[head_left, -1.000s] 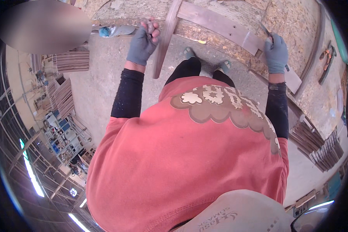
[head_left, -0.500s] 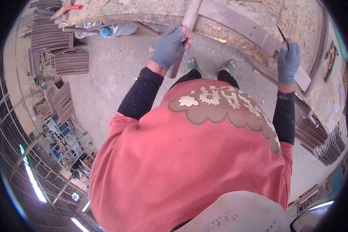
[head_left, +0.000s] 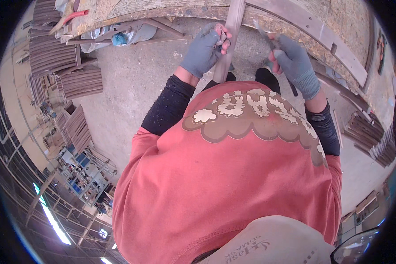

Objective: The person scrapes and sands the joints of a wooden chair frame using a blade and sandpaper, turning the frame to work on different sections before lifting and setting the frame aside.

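— Gloves on both hands, grey knit ones. What does the left hand (head_left: 204, 48) have?

— It is wrapped around a narrow wooden slat (head_left: 229, 39), fingers curled shut on it. The slat stands nearly upright in front of the person's chest, its top running up past the edge of the chipboard workbench (head_left: 339, 20) and its lower end dropping toward the dark shoes.

— And the right hand (head_left: 295, 61)?

— Closed on a thin dark tool (head_left: 263, 34), its tip pointing up and left, near the slat but apart from it. What kind of tool it is, I cannot tell.

— What lies on the bench?

— A long flat board (head_left: 321, 33) running diagonally across the top, just behind the right hand.

— Around the person?

— Concrete floor (head_left: 132, 83). Stacks of brown slats (head_left: 61, 66) to the left, more of them (head_left: 365, 132) at the right. A plastic bag with something blue (head_left: 119, 37) sits under the bench at upper left. The person wears a coral shirt (head_left: 224, 185) over black sleeves.
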The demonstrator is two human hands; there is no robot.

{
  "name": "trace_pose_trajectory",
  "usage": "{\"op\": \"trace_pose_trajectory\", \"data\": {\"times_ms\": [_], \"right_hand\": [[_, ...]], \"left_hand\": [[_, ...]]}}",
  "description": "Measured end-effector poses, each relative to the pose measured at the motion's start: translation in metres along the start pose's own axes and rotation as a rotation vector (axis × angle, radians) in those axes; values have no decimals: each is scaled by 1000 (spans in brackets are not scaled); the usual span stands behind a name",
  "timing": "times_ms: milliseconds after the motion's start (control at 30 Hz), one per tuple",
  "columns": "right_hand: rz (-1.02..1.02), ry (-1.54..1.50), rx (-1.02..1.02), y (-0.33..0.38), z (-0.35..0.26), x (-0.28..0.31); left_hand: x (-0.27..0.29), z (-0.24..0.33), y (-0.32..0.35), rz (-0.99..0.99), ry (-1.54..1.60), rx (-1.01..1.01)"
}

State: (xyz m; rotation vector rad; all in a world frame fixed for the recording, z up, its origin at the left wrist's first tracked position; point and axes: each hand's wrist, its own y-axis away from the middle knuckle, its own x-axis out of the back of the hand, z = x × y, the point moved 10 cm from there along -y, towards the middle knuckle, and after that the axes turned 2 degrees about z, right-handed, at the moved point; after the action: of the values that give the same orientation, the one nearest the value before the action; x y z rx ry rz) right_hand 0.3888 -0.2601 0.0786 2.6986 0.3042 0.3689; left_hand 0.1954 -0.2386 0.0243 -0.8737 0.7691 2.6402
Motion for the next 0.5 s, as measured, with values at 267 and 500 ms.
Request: {"op": "trace_pose_trajectory", "data": {"times_ms": [267, 500], "right_hand": [[-123, -91, 33, 17, -23, -44], [-108, -225, 6, 18, -15, -55]], "left_hand": [[-2, 4, 4, -107, 109, 24], [-7, 7, 0, -198, 119, 35]]}}
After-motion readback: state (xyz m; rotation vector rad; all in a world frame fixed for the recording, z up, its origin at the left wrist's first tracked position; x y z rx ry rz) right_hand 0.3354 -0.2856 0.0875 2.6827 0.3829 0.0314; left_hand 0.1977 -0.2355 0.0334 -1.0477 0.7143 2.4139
